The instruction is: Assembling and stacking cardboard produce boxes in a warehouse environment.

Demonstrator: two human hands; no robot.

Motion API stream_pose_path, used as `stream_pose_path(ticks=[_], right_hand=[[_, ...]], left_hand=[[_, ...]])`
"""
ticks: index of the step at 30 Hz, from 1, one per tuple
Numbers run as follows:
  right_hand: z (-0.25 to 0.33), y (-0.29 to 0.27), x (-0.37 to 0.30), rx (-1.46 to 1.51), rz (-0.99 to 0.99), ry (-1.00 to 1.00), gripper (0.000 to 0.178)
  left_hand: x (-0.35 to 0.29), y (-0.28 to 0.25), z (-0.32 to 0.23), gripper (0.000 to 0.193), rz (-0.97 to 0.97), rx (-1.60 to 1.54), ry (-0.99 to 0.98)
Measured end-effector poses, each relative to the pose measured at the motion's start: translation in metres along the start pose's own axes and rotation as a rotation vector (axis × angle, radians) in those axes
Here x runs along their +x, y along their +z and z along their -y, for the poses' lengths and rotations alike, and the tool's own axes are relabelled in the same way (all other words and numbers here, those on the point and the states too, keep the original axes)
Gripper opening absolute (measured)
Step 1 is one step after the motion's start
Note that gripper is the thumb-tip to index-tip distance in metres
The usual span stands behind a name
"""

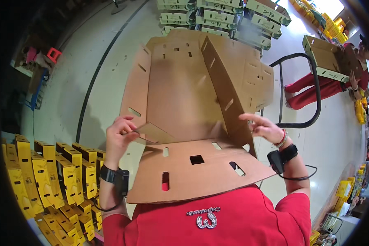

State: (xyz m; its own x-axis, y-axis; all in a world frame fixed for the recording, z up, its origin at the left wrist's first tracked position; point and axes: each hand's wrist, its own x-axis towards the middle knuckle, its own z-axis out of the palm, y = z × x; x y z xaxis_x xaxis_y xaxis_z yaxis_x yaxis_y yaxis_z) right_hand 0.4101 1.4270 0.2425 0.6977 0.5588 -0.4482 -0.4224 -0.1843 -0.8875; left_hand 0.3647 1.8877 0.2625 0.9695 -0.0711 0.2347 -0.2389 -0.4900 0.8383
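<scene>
A brown cardboard box blank, partly folded, lies in front of me on a stack of flat cardboard. Its two long side walls stand raised, with slots cut in them. The near end panel slopes toward my red shirt and has several cut-outs. My left hand pinches a small corner flap at the near left corner, and the flap tilts inward. At the near right corner, my right hand has its fingers apart, the forefinger at the upper edge of the right side wall. It grips nothing.
Flat cardboard sheets lie beneath and right of the blank. A black metal tube frame stands to the right, near a person holding a box. Yellow boxes fill the lower left; pale green boxes are stacked ahead.
</scene>
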Motion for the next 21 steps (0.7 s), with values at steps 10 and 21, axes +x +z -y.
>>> stream_pose_path(ticks=[10, 21], right_hand=[[0.031, -0.045, 0.008, -0.833, -0.177, -0.59, 0.043], [0.083, -0.023, 0.033, -0.783, -0.024, -0.953, 0.021]], left_hand=[[-0.013, -0.054, 0.063, 0.03, -0.232, -0.041, -0.258], [-0.019, -0.081, 0.073, 0.035, -0.396, -0.464, -0.28]])
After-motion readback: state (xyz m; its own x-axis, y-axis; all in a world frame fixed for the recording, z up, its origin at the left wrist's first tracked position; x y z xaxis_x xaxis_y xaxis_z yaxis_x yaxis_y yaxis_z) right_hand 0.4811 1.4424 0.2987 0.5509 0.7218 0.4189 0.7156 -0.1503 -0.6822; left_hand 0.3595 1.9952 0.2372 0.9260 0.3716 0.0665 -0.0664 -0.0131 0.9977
